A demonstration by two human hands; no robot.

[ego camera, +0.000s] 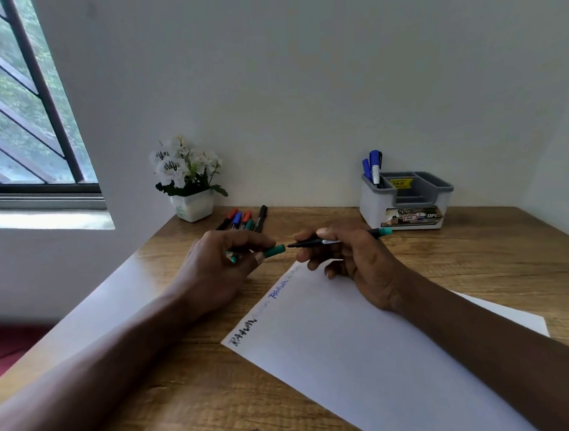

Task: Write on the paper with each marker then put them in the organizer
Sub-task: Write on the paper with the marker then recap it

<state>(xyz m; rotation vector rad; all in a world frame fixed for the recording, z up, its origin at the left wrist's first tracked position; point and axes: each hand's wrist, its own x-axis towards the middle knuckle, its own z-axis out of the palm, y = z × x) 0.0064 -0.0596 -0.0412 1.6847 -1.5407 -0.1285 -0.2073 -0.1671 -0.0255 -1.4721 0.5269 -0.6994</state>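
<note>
My right hand [346,261] grips a black marker with a green end [328,241], held level above the top edge of the white paper [368,360], its tip pointing left. My left hand [220,269] holds the green cap [274,251] a short gap from that tip. The paper carries words in black, blue and a faint colour along its left edge. Several more markers [246,219] with red, blue, green and black caps lie at the back of the table. The grey and white organizer [409,204] stands at the back right with two blue markers [373,166] upright in its left compartment.
A white pot of white flowers [189,181] stands at the back left corner of the wooden table [479,263]. A white wall rises right behind the table and a window [20,115] is on the left.
</note>
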